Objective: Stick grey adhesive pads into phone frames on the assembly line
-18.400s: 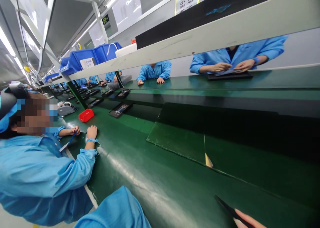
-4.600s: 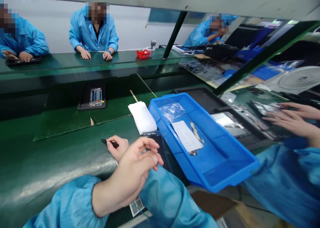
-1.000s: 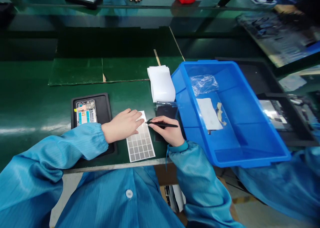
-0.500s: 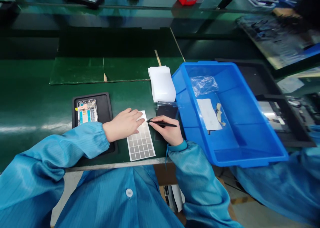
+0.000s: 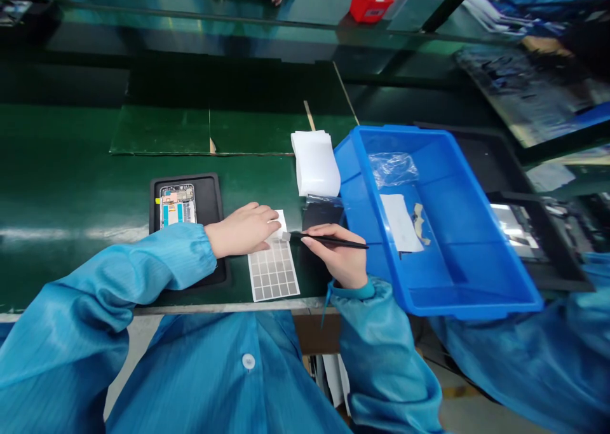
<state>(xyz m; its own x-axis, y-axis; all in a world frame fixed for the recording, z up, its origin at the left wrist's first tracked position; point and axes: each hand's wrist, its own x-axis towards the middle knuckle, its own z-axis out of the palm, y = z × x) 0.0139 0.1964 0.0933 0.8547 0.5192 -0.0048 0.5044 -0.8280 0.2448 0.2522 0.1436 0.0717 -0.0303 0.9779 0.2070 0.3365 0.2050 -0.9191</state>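
A grey label sheet (image 5: 273, 276) is pressed flat by the open left hand (image 5: 242, 230); black tweezers (image 5: 328, 237) are pinched in the right hand (image 5: 338, 256). Labels could be torn by a slipped tip.

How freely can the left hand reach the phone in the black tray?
Probably easily: the left hand rests on the label sheet beside the tray, and nothing stands between it and the phone.

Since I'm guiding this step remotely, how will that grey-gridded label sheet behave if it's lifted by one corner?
The label sheet looks thin, so it will probably flop rather than stay stiff. It is likely very light, and could slide on the glossy green mat unless the left hand keeps pressing it.
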